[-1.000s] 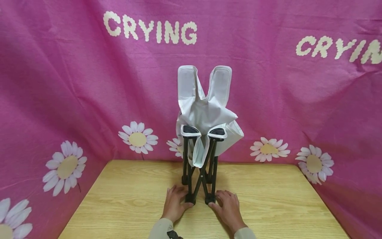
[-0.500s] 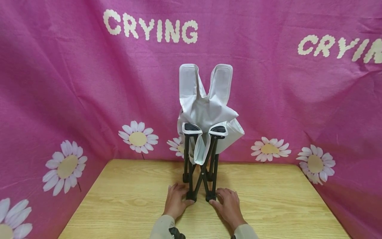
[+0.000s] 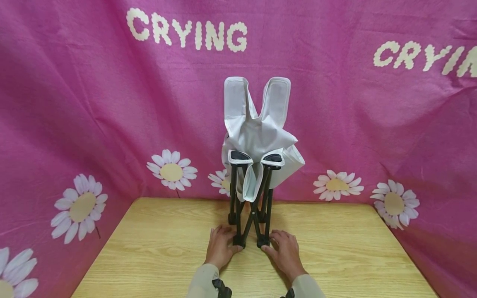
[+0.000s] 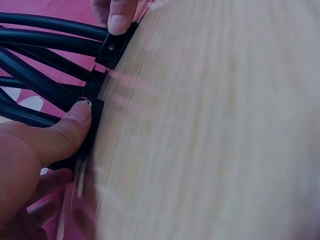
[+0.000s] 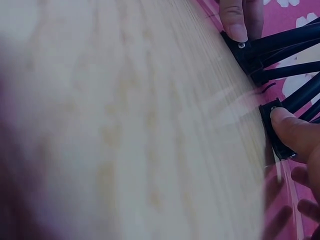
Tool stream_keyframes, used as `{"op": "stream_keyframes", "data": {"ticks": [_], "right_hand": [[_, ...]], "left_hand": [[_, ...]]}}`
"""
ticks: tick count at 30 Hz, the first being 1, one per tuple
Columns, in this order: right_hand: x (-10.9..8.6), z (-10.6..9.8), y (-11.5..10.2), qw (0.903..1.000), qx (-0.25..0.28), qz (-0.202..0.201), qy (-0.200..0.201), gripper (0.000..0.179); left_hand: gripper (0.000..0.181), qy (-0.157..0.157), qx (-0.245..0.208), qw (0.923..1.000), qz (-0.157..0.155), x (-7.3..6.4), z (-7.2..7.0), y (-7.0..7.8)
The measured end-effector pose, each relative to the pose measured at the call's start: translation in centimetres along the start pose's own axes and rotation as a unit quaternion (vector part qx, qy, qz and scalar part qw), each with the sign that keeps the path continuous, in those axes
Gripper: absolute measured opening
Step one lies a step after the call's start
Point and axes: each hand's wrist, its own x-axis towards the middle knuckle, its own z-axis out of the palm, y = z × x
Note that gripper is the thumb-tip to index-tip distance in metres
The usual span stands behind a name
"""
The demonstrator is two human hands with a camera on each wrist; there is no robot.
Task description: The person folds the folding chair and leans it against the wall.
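Observation:
A collapsed folding frame with crossed black legs (image 3: 254,213) stands upright on the table, with white fabric (image 3: 257,136) draped over its top and two flaps sticking up. My left hand (image 3: 220,247) pinches the near left foot (image 4: 92,125), its thumb over the front and fingers at the outer side. The near right foot (image 5: 277,132) is pinched in the same manner by my right hand (image 3: 286,252). Both thumbs show plainly in the wrist views, while some fingers are partly hidden. Behind, the two far feet rest on the table, untouched.
A light wooden table (image 3: 160,248) spreads to both sides of the frame. Pink cloth (image 3: 179,103) with daisies and lettering hangs along the back and both sides, close behind the frame.
In the head view the frame and both hands sit slightly higher and farther from me than a second ago. Both hands keep the same hold on the near feet.

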Motion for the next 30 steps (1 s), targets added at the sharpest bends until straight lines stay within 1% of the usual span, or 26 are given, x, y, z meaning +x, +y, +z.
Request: {"op": "stream_keyframes", "data": {"ticks": [3, 8, 14, 16, 21, 30], "right_hand": [[0.2, 0.0, 0.1, 1.0, 0.0, 0.004, -0.003, 0.036], [0.5, 0.1, 0.3, 1.0, -0.001, 0.007, -0.005, 0.036], [0.7, 0.1, 0.5, 1.0, 0.0, 0.006, -0.005, 0.037], [0.9, 0.1, 0.5, 1.0, -0.001, 0.004, -0.004, 0.038], [1.2, 0.2, 0.6, 1.0, -0.003, 0.002, -0.002, 0.038], [1.4, 0.3, 0.9, 1.0, -0.002, 0.005, -0.003, 0.038]], "left_hand": [[0.042, 0.002, 0.0, 1.0, 0.0, 0.2, 0.0, 0.1], [0.042, 0.01, 0.004, 0.9999, 0.012, 0.3, 0.1, 0.0], [0.042, 0.014, 0.007, 0.9997, 0.017, 0.6, 0.3, -0.2], [0.042, 0.018, 0.013, 0.9995, 0.022, 0.7, 0.3, -0.2], [0.042, 0.026, 0.012, 0.9992, 0.029, 1.1, 0.3, -0.2], [0.041, 0.029, 0.015, 0.9989, 0.034, 1.5, 0.5, -0.4]]}}
